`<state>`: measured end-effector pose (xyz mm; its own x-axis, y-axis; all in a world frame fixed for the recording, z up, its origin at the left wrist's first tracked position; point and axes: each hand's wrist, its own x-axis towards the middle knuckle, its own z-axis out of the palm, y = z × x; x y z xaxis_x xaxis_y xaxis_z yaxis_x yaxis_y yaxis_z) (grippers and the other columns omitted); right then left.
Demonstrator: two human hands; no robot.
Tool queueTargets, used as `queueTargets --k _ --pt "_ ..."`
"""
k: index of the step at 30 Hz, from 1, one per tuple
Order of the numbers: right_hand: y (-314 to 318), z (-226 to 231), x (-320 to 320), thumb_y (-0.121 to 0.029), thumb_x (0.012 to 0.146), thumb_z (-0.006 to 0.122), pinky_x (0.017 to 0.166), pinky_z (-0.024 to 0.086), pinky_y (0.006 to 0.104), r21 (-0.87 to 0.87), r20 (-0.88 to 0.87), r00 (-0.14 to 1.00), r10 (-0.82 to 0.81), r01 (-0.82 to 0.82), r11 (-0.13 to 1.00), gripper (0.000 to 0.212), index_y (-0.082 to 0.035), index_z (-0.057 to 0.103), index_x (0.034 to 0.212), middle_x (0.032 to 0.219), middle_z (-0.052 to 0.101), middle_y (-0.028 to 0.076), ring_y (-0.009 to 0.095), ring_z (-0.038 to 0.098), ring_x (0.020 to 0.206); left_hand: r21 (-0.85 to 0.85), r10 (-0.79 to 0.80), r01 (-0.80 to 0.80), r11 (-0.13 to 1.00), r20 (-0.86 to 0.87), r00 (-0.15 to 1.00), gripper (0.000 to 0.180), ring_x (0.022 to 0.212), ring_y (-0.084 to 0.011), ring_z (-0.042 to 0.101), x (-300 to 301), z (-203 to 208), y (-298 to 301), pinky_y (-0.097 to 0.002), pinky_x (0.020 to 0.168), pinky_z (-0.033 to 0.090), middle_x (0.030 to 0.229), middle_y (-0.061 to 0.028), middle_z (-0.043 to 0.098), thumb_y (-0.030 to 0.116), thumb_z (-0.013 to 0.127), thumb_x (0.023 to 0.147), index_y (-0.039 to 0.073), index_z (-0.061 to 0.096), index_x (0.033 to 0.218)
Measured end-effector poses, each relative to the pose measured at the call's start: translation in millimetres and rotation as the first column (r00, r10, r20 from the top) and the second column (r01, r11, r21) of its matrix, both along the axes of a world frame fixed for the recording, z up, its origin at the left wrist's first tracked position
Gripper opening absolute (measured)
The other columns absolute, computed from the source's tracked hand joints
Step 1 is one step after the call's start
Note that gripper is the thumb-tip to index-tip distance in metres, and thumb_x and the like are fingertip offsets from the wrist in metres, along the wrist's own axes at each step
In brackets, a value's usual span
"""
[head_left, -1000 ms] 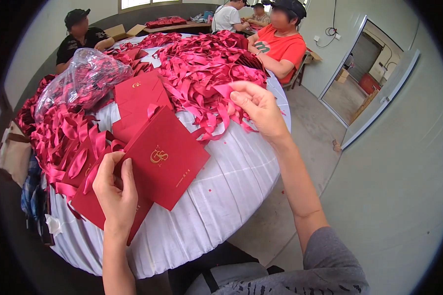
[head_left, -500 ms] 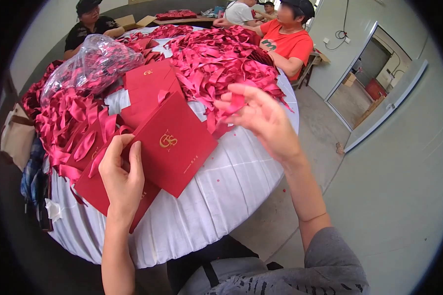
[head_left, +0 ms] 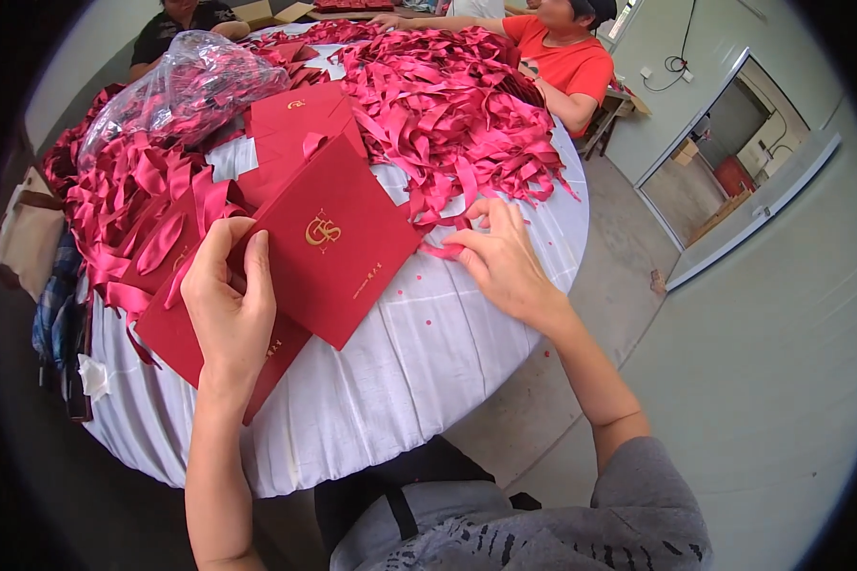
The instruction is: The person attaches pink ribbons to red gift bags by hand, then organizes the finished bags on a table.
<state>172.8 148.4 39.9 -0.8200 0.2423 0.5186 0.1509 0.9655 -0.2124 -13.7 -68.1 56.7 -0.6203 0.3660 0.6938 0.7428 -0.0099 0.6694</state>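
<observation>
My left hand (head_left: 229, 305) pinches the upper left edge of a flat dark-red paper gift bag (head_left: 338, 252) with a gold emblem. A loop of ribbon pokes up from that bag's top edge. Beneath it and my wrist lies another red gift bag (head_left: 176, 338), tilted on the table. On the right, my right hand (head_left: 509, 262) is closed with thumb and fingertips on a pink-red ribbon (head_left: 440, 250), just beside the bag's right corner. A large heap of loose ribbons (head_left: 448, 114) lies right beyond this hand.
A round table with a white cloth (head_left: 400, 381) carries more red bags (head_left: 300, 124), ribbons on the left (head_left: 138, 200) and a clear plastic sack (head_left: 186, 90). A person in a red shirt (head_left: 567, 71) sits at the far right, another in black (head_left: 176, 33) at the far left.
My right hand has come down and closer to the table, lowering the ribbon from above the heap's edge to beside the bag's corner. My left hand keeps its hold on the bag.
</observation>
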Motion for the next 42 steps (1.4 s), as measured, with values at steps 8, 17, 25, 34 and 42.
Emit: queueTargets --k 8,17,25,34,42 --pt "-25 52 -1 -0.004 0.093 0.045 0.094 0.044 0.0313 -0.543 -0.316 0.903 0.291 -0.424 0.725 0.021 0.007 0.063 0.1 0.109 0.059 0.013 0.021 0.059 0.103 0.007 -0.072 0.072 0.997 0.083 0.994 0.007 0.068 -0.0083 0.051 0 2 -6 -0.023 0.061 0.042 0.075 -0.0056 0.058 0.002 0.059 0.088 -0.003 0.059 0.093" --pt "-46 56 -31 -0.012 0.098 0.042 0.056 0.042 0.0221 -0.871 -0.449 0.822 0.351 -0.49 0.032 0.027 0.004 0.05 0.118 0.084 0.06 0.01 0.007 0.047 0.058 -0.021 -0.198 0.22 0.975 0.36 0.912 0.01 0.067 -0.0059 0.046 -4 6 -10 -0.022 0.06 0.039 0.076 -0.0015 0.056 0.003 0.057 0.09 -0.003 0.058 0.097" --pt "-62 61 -43 -0.021 0.102 0.04 0.044 0.031 0.018 -0.862 -0.401 0.866 0.3 -0.467 0.196 0.03 0.003 0.054 0.115 0.067 0.044 -0.001 0.002 0.03 0.052 0.02 -0.253 0.265 0.964 0.378 0.891 0.01 0.069 -0.0053 0.048 -4 7 -11 -0.022 0.061 0.04 0.077 -0.0007 0.056 0.005 0.056 0.09 -0.002 0.058 0.097" --pt "-83 58 -56 -0.011 0.096 0.053 0.048 0.035 0.0176 -0.651 -0.333 0.892 0.305 -0.451 0.611 0.017 0.002 0.063 0.101 0.072 0.059 -0.002 0.0 0.044 0.055 0.09 -0.428 0.463 0.882 0.565 0.705 0.015 0.052 -0.0029 0.045 -2 15 -12 -0.0208 0.046 0.037 0.073 0.0008 0.054 0.007 0.049 0.095 -0.001 0.058 0.104" --pt "-91 48 -73 -0.005 0.086 0.062 0.051 0.045 0.034 -0.244 -0.254 0.912 0.321 -0.382 0.891 0.007 -0.001 0.058 0.09 0.071 0.059 0.013 0.026 0.06 0.057 0.129 -0.486 0.516 0.847 0.581 0.653 0.018 0.049 -0.0039 0.048 -1 17 -15 -0.0194 0.046 0.039 0.073 0.0001 0.057 0.008 0.046 0.097 -0.002 0.057 0.106"
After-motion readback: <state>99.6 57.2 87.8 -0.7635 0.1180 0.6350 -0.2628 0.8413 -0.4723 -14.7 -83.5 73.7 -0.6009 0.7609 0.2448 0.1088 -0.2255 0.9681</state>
